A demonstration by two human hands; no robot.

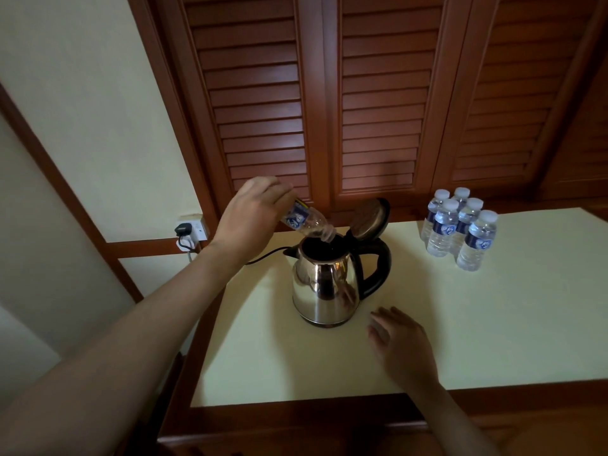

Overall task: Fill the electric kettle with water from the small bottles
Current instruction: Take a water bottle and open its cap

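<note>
One kettle (324,284), steel, lid (370,218) tipped open, upright mid-table (296,373). One bottle (304,222), tilted neck-down into kettle mouth, base end gripped in left hand (250,215), curled round it. Right hand (399,337) resting on table near kettle, loosely spread, holding nothing. Five capped bottles (460,225), upright, clustered far right. Plug (183,229) at left, off table.

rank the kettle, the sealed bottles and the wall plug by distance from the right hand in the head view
1. kettle, just left of the right hand
2. sealed bottles, back right
3. wall plug, far left
</note>
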